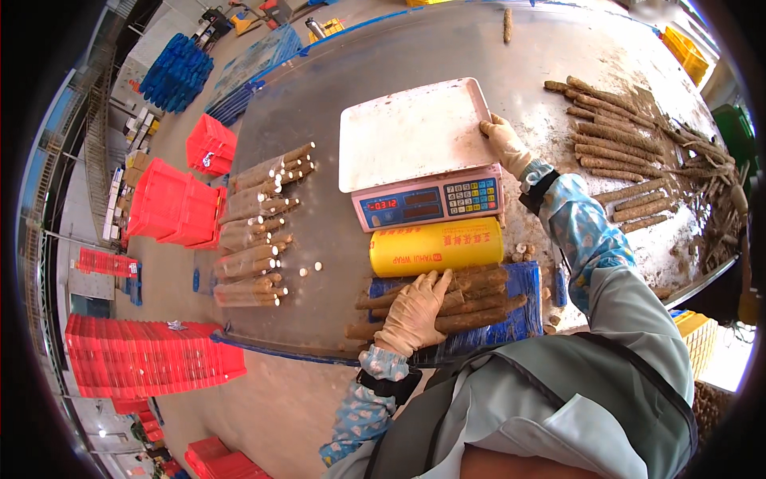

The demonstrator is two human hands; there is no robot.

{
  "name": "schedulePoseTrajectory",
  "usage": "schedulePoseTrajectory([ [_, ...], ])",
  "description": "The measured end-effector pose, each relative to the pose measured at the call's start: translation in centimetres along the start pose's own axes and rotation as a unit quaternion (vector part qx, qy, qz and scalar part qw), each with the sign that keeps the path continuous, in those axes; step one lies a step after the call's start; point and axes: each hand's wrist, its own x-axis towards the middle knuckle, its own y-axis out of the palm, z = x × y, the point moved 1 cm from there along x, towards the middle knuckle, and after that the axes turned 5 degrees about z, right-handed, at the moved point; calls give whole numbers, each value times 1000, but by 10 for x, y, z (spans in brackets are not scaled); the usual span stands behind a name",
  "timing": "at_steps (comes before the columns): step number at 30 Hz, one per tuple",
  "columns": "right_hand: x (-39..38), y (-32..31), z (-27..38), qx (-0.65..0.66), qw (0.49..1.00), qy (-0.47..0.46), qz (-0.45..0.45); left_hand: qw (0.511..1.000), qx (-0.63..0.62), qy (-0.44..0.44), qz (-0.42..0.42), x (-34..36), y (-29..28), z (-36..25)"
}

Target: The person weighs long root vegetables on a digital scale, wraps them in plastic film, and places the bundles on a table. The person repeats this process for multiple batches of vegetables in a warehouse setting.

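Note:
A scale (427, 203) carries a white pan (411, 132), bare but for dirt specks. My gloved right hand (503, 140) grips the pan's right edge. In front of the scale lies a yellow roll of wrapping film (435, 243). Below it, long brown roots (483, 319) rest across a blue film-wrapped block (519, 327); my gloved left hand (411, 315) is closed over these roots at their left part, just under the roll.
Cut root bundles (247, 259) line the left of the metal table (303, 335); loose dirty roots (614, 152) pile at the right, one (507, 25) lies at the back. Red crates (167, 199) and blue stacks (175, 72) stand left, yellow crates (682, 52) at the right.

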Motion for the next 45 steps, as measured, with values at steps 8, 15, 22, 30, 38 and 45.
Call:
schedulePoseTrajectory([
  [8, -3, -11, 22, -365, 899, -150, -191, 1000, -22, 2, 9, 9, -7, -3],
  [15, -102, -57, 9, -130, 983, -50, -121, 998, -45, 23, -22, 6, 2, -6],
  [22, -249, -198, 20, -396, 814, 49, -422, 999, -23, 47, 14, 13, 6, 0],
  [30, -245, -303, 43, -527, 669, 295, -432, 998, -34, 50, 8, 8, 4, -2],
  [38, -228, -429, -11, -578, 790, 121, -165, 998, -38, 55, -16, 14, -4, 3],
  [45, -211, -333, -3, 146, 924, -39, -350, 1000, 21, 3, -4, 1, 9, 3],
])
